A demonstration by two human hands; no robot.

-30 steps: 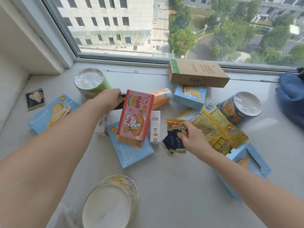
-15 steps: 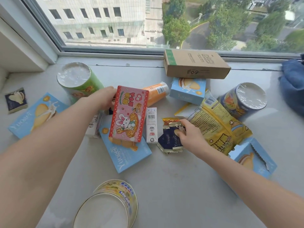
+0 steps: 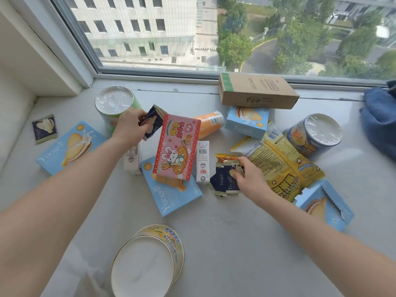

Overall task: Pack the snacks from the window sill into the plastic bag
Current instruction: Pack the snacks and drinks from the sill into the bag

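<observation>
Snacks lie scattered on the white window sill (image 3: 225, 228). My left hand (image 3: 130, 127) grips a dark blue snack packet (image 3: 152, 123) lifted just behind the pink rabbit box (image 3: 176, 146), in front of a green tub (image 3: 114, 103). My right hand (image 3: 250, 179) pinches a small stack of dark blue packets (image 3: 222, 183) with an orange wrapper (image 3: 227, 158) on top, resting on the sill beside a yellow bag (image 3: 280, 168). The plastic bag shows only as a pale edge at the bottom left (image 3: 90, 284).
Light blue biscuit boxes (image 3: 70, 146) (image 3: 171, 194) (image 3: 246, 121) (image 3: 323, 206), two white milk cartons (image 3: 202, 161), an orange tube (image 3: 209, 123), a brown carton (image 3: 257, 91), a blue tub (image 3: 315, 133), a yellow tub (image 3: 150, 260), a lone packet (image 3: 44, 127) and blue cloth (image 3: 381, 118) lie about.
My left hand has pulled a dark blue packet up from behind the pink box. My right hand stays on the packet stack. The camera has shifted a little.
</observation>
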